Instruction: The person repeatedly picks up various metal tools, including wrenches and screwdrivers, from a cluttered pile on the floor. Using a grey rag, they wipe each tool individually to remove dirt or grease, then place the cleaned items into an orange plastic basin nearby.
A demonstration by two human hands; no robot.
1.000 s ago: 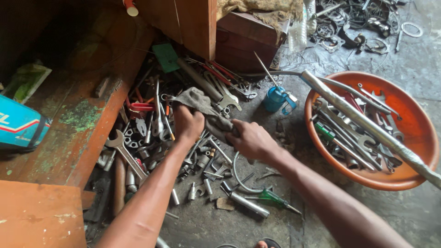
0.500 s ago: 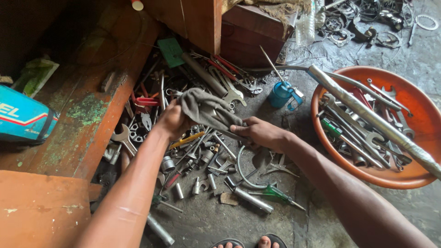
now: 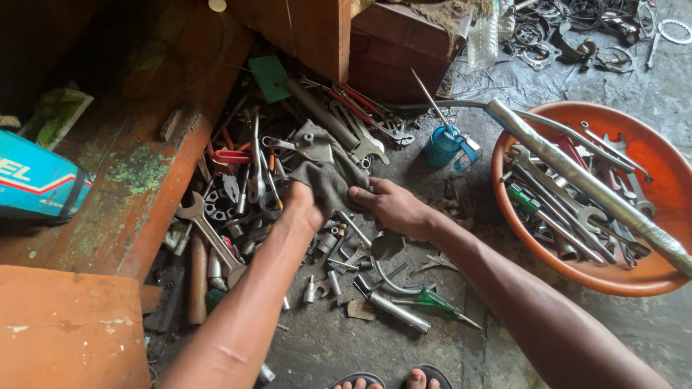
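My hands have dropped lower with the grey rag [image 3: 322, 167], which was stretched between them half a second ago. My left hand [image 3: 301, 204] grips its lower edge; my right hand [image 3: 390, 207] pinches it beside that. The rag lies bunched over wrenches [image 3: 360, 140] on the floor, well apart from the orange basin [image 3: 652, 176].

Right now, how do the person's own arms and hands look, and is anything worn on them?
Both forearms are bare up to the picture's lower edge: no sleeves, gloves, watch or bracelet show. The left hand and right hand are bare too, and no rings can be seen.
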